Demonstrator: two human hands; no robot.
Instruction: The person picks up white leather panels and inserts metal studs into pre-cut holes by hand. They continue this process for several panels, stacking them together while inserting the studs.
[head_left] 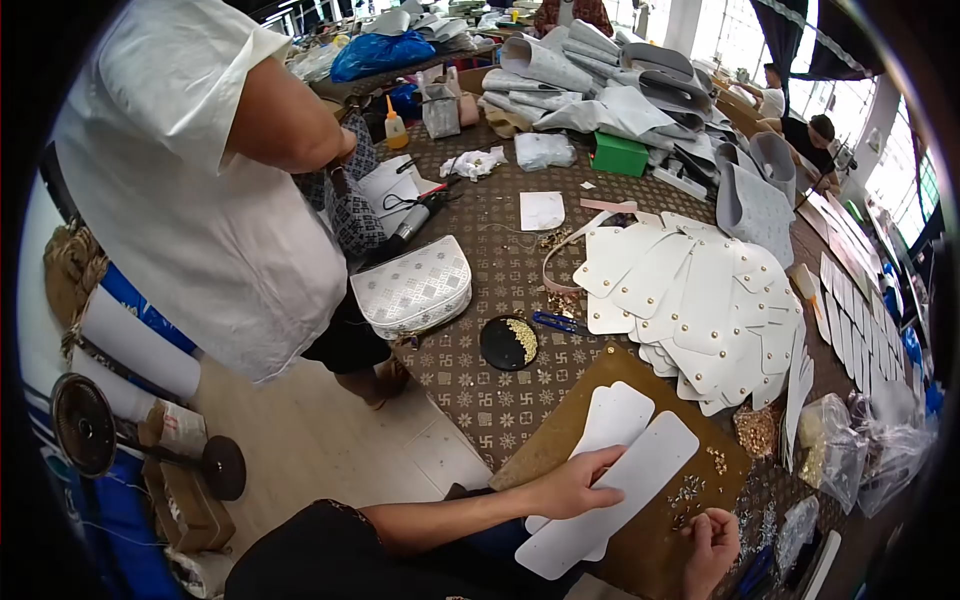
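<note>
Left hand (575, 485): fingers flat and spread on the upper white strip (640, 480), gripping nothing. The strip lies across the brown board's (565, 415) near edge. Right hand (712, 545): fingers curled, contents indiscernible, beside loose studs (688, 492).

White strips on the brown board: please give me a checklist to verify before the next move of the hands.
1. Left hand rests on the white strips: ok.
2. Strips lie flat on the brown board: ok.
3. Loose studs lie near the right hand: ok.
4. Right hand holds a stud: cannot tell.
5. Black dish stands apart from the board: ok.
</note>
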